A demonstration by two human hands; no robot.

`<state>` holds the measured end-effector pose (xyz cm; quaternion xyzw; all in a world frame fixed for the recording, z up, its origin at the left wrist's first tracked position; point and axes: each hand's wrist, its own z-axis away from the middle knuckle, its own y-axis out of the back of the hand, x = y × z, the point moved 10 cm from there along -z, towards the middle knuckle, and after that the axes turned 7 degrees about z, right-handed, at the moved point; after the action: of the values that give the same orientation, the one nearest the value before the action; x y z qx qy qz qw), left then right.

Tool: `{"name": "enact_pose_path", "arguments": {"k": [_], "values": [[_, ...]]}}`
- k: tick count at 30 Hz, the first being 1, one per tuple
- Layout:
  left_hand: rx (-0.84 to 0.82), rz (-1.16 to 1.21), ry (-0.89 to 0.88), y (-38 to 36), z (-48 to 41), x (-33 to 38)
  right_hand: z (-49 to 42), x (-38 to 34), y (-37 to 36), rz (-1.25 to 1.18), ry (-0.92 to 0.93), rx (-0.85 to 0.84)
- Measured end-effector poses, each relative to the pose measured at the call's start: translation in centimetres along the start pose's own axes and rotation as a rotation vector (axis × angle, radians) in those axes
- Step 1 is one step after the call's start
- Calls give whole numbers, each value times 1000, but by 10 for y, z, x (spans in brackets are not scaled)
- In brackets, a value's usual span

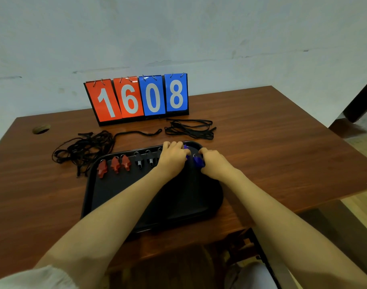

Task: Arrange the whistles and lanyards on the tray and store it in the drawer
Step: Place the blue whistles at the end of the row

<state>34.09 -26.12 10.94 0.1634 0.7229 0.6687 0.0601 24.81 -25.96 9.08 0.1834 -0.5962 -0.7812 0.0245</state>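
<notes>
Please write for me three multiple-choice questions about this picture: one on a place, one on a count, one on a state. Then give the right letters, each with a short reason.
1. Where do the black cord lanyards lie?
A. inside a drawer
B. on the brown wooden table, beyond the black plastic tray
C. in the person's hands

2. How many red plastic whistles lie in the row on the tray?
A. one
B. five
C. three

3. What is the right hand doing?
A. gripping a blue plastic whistle
B. lying flat on the table
C. pulling a lanyard

Answers:
1 B: both bundles rest on the wood behind the tray.
2 C: three red ones show at the left end of the row.
3 A: its fingers curl round the blue whistle near the tray's far right corner.
</notes>
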Motion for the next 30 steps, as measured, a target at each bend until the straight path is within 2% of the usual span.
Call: {"name": "enact_pose_path", "arguments": {"k": [6,11,19,30], "values": [[112,82,-17,6,6,-4,-11,-7,8,-12,-6,110],[-1,32,6,-4,3,-8,-22,-11,7,-12,-37,168],[26,20,64,-1,11,-17,-34,-7,5,-136,-118,218],[5,65,132,0,11,-23,-36,-10,3,-121,-114,226]]}}
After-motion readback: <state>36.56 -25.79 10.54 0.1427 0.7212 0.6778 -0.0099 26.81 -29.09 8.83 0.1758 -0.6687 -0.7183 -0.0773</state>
